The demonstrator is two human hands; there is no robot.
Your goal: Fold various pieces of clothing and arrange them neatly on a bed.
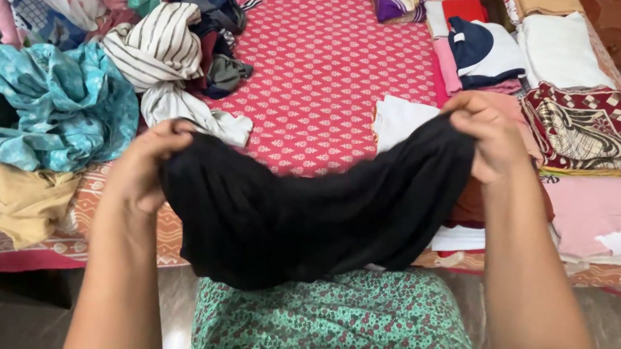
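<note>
My left hand (142,164) is clenched on one end of a soft black knit garment (304,215), its fingers bunching the cloth at the near left. My right hand (487,136) grips the other end, higher and farther away on the right. The garment hangs between the two as a sagging band, so its long axis runs on a slant from near left up to far right, with the slack belly drooping toward my green patterned lap (351,339). Both hands are on it, neither nearer than the other. Beyond it lies the bed with a red printed cover (319,68). To the left sits a loose heap of unfolded clothes, with a crumpled teal cloth (56,105) nearest. To the right lie folded pieces, a pale pink one (607,213) just beside my right forearm.
</note>
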